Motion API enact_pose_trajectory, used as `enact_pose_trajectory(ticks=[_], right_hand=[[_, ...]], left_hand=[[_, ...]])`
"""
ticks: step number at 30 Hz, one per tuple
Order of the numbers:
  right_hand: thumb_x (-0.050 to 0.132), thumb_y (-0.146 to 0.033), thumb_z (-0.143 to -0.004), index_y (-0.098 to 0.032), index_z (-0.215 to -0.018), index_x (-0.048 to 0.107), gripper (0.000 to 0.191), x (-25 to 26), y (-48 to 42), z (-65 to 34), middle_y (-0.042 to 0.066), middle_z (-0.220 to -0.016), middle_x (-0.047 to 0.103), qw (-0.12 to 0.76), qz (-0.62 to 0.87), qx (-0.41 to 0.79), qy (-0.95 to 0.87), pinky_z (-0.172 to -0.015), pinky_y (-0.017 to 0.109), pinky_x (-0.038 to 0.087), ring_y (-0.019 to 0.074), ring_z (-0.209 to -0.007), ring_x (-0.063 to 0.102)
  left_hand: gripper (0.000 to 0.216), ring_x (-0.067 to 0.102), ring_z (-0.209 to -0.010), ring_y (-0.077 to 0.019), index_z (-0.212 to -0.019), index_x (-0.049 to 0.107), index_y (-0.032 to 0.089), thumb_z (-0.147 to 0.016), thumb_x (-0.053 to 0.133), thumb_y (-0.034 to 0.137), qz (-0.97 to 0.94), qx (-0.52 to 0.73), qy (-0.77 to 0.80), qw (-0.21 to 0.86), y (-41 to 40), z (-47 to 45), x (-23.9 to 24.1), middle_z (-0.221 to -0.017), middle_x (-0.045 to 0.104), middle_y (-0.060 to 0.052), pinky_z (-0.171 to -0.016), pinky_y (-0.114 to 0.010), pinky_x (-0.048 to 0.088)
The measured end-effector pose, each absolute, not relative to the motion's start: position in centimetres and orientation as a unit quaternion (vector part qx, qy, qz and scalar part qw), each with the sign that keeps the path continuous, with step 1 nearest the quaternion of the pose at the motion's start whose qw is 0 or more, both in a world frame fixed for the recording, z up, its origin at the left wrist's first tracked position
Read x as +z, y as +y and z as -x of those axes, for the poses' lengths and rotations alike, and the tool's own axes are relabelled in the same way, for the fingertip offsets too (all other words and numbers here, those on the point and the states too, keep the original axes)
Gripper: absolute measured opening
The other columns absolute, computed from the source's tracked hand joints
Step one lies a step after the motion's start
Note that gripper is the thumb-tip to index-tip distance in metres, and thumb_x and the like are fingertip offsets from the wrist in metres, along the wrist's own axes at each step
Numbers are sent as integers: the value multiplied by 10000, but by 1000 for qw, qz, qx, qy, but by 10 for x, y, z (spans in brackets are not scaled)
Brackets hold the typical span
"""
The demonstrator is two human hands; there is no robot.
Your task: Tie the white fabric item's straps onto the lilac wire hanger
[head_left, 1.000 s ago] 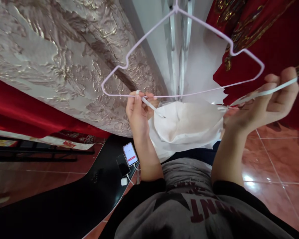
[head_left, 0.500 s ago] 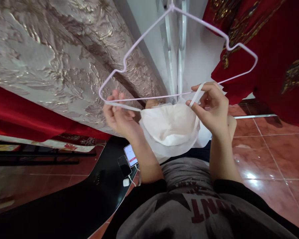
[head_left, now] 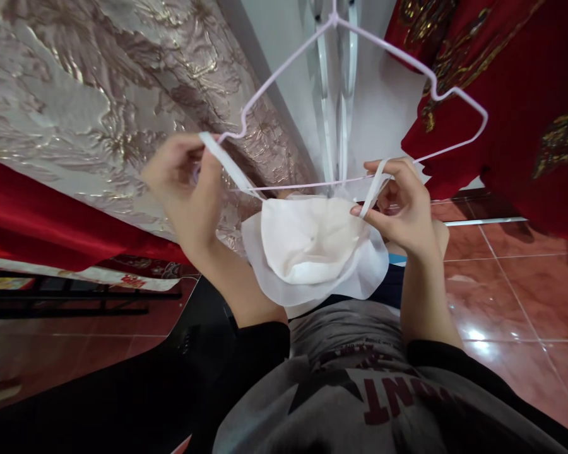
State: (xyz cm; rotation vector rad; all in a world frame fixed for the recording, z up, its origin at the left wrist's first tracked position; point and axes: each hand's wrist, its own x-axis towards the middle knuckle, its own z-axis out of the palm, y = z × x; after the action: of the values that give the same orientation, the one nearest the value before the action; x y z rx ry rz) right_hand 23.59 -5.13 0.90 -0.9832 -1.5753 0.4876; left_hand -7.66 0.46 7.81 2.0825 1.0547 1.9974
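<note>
A pale lilac wire hanger [head_left: 284,69] hangs in front of me from above. Below its bottom bar sags a white garment [head_left: 312,252] with thin white straps. My left hand [head_left: 184,186] pinches the left strap [head_left: 227,164] and holds it up at the hanger's left shoulder notch. My right hand [head_left: 402,205] pinches the right strap [head_left: 373,186] just under the hanger's bottom bar, right of the middle. Both hands are closed on the straps.
A beige and gold embroidered fabric [head_left: 99,107] hangs at the left over a red cloth [head_left: 38,214]. Red embroidered garments [head_left: 525,94] hang at the right. A black surface [head_left: 123,384] lies low at the left above reddish floor tiles [head_left: 511,296].
My left hand has lifted its strap up and to the left, to the hanger's notch. My right hand, far right a second ago, has stayed near the bottom bar. The phones are now hidden by my arm.
</note>
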Motion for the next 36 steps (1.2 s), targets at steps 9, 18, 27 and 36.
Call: enact_pose_trajectory(ticks=[9,18,27,36], right_hand=[[856,-631,-804,-319,-1265,691,581,8,-51,-238,22,-1078,591,566,451,169,-669,-560,308,444,89,-624,430],[845,-564,-837,-342,-1257,685,501,8,-56,-235,22,-1128,618,576,449,167,-662,-562,317,457,78,-598,405],[801,-470,-921,-395,-1388,621,505,-17,-40,-264,67,-1384,642,693,438,79,-567,-733,425,629,209,-942,686],[751,-410,-991,-332,-1375,650,404,27,-23,-330,102,-1365,664,639,477,0,-603,-1020,569,656,305,-1236,714]], left_hand=[[290,514,-735,-137,-790,731,109,-1071,667,79,-663,568,431,226,13,47,100,-716,617,8,-746,-238,416],[137,714,-794,-130,-1106,657,211,-1136,596,330,-309,772,359,424,8,15,16,-931,767,-23,-788,-270,547],[289,758,-770,-159,-990,580,249,-1073,659,514,-323,765,388,399,-7,-8,2,-888,780,-32,-655,-232,538],[272,624,-558,-123,-900,557,246,-1066,683,421,-373,781,340,367,-12,0,6,-778,761,-12,-549,-229,479]])
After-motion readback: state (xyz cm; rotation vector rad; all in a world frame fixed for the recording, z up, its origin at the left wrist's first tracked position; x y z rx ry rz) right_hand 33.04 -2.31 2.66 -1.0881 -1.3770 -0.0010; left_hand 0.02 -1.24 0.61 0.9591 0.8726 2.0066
